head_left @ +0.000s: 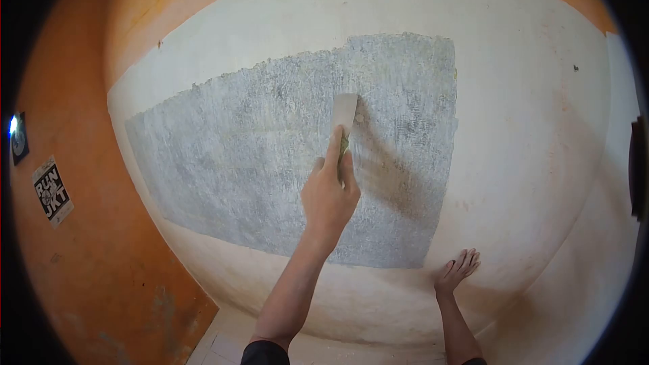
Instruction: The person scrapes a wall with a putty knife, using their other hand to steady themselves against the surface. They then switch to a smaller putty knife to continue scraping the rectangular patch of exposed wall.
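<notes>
My left hand (pixel 329 196) is closed around the handle of a putty knife (pixel 345 109), with the index finger stretched along toward the blade. The broad blade points up and lies against or very near a rough grey patch (pixel 270 135) on the wall; exact contact is hard to tell. Most of the handle is hidden by my fingers. Lower right, my right hand (pixel 458 272) rests flat on the white wall surface (pixel 520 142) with its fingers extended, just outside the patch's lower right corner. It holds nothing.
An orange side wall (pixel 88 250) meets the white wall at the left, bearing a black-and-white sticker (pixel 51 191) and a dark fixture with a bright light (pixel 19 136). A dark object (pixel 637 169) sits at the right edge. Pale floor (pixel 226 338) shows below.
</notes>
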`<state>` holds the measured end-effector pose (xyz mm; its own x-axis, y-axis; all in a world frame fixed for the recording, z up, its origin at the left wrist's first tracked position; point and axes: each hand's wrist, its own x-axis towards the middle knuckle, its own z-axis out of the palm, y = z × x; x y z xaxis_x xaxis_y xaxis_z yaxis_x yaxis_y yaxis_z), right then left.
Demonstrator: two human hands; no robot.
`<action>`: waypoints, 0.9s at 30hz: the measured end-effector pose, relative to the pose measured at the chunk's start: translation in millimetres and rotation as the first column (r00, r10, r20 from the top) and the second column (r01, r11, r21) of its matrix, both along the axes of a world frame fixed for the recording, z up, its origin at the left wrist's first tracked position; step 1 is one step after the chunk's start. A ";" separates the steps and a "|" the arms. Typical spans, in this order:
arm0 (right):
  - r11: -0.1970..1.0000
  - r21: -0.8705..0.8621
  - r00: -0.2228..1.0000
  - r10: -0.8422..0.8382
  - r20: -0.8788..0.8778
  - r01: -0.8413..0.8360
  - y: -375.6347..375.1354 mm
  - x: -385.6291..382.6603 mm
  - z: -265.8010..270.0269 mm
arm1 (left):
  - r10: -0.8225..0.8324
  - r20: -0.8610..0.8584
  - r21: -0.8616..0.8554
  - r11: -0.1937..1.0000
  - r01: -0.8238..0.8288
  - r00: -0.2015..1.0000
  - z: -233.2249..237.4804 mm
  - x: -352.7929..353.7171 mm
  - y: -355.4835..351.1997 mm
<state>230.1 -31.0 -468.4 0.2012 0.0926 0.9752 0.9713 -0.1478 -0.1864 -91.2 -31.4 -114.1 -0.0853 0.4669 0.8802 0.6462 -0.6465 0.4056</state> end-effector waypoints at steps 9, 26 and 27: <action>0.840 -0.161 0.753 0.358 -0.553 -0.518 -35.2 -89.9 9.8 | 0.027 -0.015 0.027 0.999 -0.026 1.000 52.9 -34.5 0.1; 0.812 -0.388 0.776 0.121 -0.619 -0.436 -10.1 -89.3 -37.7 | -0.012 -0.011 0.032 0.999 0.012 1.000 94.6 -31.4 -16.9; 0.807 -0.392 0.775 0.125 -0.619 -0.443 -8.4 -87.4 -40.8 | -0.019 -0.030 0.067 0.998 0.021 0.999 90.6 -30.7 -16.1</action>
<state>142.7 -39.4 -509.2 0.5547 0.6630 0.5027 0.7342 -0.1059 -0.6706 -121.8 -47.6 -23.5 -0.0505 0.4079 0.9116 0.6440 -0.6844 0.3419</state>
